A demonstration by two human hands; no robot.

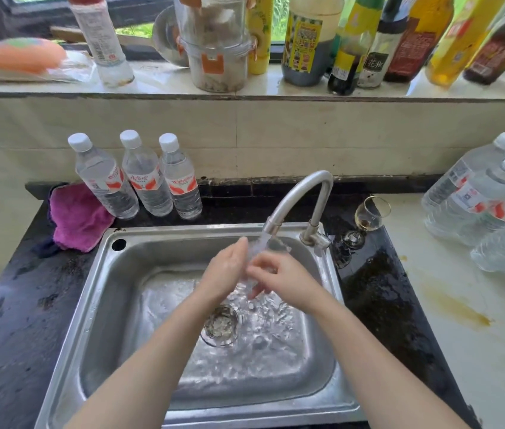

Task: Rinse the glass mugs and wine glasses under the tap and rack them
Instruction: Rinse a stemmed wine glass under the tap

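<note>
Hands: your left hand (224,269) and right hand (279,278) meet under the tap (299,199), water running over them into the sink (96,305).
Grip: both seem to close round something clear between them (too blurred by water to name); you cannot tell the hold for sure.
Wine glass (367,216): upright on the dark tabletop (378,289), just right of the tap, a brown residue inside.
Water bottles (149,178): three behind the sink.

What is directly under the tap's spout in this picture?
Under the tap, running water falls on both hands over the sink. They seem to hold something clear; hands and spray hide what it is.
</note>
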